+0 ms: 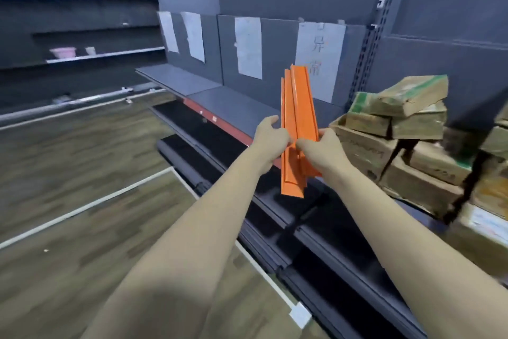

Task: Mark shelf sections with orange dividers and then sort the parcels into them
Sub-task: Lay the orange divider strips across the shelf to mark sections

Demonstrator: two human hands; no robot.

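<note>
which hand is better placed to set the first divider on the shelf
Left, probably. Both hands hold the orange dividers, but the left hand is nearer the bare shelf; the right hand is on the side of the stacked parcels.

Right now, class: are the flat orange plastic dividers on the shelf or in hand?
In hand: both hands, left and right, grip the bunched orange dividers.

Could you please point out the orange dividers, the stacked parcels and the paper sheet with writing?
orange dividers (298, 108): head view, upper middle of bundle.
stacked parcels (412, 97): head view, top box's side.
paper sheet (320, 64): head view, its centre.
</note>
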